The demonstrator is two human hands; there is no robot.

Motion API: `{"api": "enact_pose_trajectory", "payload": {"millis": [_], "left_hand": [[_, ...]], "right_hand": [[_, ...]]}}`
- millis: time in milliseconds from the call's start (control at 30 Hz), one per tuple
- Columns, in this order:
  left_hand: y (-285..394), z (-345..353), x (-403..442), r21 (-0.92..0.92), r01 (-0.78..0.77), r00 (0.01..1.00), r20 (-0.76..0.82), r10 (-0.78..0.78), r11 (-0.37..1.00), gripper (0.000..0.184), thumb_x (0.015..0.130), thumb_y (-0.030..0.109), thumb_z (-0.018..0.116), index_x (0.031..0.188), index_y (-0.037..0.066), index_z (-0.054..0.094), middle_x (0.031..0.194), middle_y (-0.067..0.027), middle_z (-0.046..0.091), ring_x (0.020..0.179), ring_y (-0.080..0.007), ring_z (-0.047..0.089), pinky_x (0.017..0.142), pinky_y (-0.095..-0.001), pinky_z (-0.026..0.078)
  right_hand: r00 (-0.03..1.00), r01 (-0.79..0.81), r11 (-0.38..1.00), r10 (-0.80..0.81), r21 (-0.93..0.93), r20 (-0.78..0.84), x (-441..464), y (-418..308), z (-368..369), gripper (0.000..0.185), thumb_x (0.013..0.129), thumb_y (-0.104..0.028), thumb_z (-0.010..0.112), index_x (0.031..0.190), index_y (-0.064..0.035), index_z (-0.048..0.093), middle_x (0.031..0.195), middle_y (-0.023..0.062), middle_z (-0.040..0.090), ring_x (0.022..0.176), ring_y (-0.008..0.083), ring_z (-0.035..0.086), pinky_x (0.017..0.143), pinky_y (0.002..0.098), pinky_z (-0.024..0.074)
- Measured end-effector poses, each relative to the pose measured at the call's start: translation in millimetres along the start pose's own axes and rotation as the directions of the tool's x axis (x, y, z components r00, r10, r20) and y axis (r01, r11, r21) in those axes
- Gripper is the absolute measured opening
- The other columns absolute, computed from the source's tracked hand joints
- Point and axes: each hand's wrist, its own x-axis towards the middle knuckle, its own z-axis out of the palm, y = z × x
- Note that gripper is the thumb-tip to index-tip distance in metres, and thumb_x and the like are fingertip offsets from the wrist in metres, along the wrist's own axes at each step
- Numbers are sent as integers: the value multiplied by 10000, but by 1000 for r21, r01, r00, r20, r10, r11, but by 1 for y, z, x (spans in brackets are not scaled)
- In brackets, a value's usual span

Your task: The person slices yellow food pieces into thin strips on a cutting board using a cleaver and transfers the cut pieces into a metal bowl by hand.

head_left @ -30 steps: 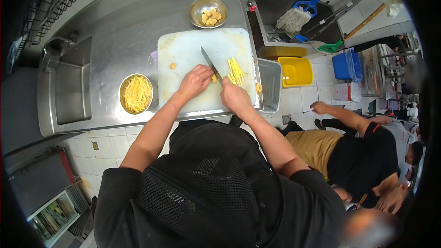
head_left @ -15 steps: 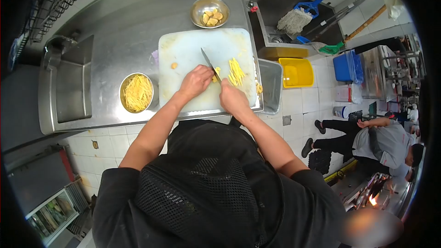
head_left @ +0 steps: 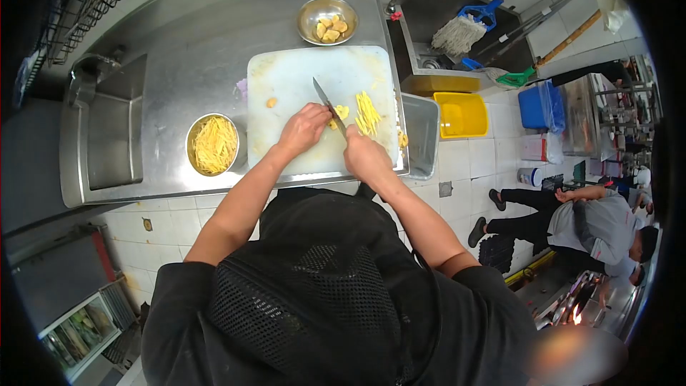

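My right hand (head_left: 364,151) is wrapped round the handle of a knife (head_left: 327,102), whose blade points up and left over the white cutting board (head_left: 286,75). Against the blade's left side, my left hand (head_left: 305,129) has its fingers bent and pressed on a yellow ginger piece (head_left: 332,124), mostly hidden. Thin ginger slices (head_left: 343,111) lie just right of the blade. Farther right is a pile of ginger strips (head_left: 367,114). A small ginger bit (head_left: 271,102) sits on the board's left part.
A bowl of shreds (head_left: 212,144) stands left of the board, a bowl of ginger chunks (head_left: 331,28) beyond it. Right of the counter are a grey bin (head_left: 420,136) and a yellow tub (head_left: 461,115). A person (head_left: 589,225) stands far right near a flame.
More slices have appeared right of the blade. The nearer person in black seen a second ago has left the view. Both hands have stayed nearly in place.
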Motion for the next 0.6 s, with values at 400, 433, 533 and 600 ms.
{"api": "enact_pose_trajectory", "payload": {"millis": [400, 433, 533, 600], "left_hand": [[-1, 3, -2, -20, 17, 1000, -23, -18, 1000, 202, 815, -23, 662, 1006, 22, 709, 1078, -96, 701, 1043, -297, 648, 891, -388, 557], [0, 2, -3, -18, 16, 1000, -16, -16, 1000, 202, 815, -23, 662, 1006, 22, 709, 1078, -96, 701, 1043, -297, 648, 891, -388, 557], [3, 5, -3, -48, 28, 999, -38, -30, 998, 195, 828, -37, 688, 1014, 18, 693, 1028, -118, 700, 996, -319, 661, 852, -400, 563], [1, 6, -3, -49, 14, 997, -80, -18, 999, 177, 833, -38, 681, 1001, 15, 688, 1030, -123, 699, 1000, -331, 658, 861, -409, 555]], "right_hand": [[998, 59, 998, -60, -11, -27, 29, 7, 12, 273, 923, -42, 448, 1176, 40, 509, 919, 301, 709, 895, 462, 708, 791, 554, 549], [998, 58, 998, -58, -4, -28, 26, 6, 14, 273, 923, -42, 448, 1176, 40, 509, 919, 301, 709, 895, 462, 708, 791, 554, 549], [996, 78, 997, -77, 24, -48, 14, 11, 19, 317, 917, -59, 471, 1212, 51, 503, 907, 310, 706, 864, 479, 705, 780, 572, 548], [997, 62, 997, -60, 41, -42, 30, 8, 17, 313, 915, -55, 471, 1207, 53, 505, 903, 310, 706, 862, 481, 704, 780, 573, 547]]}}
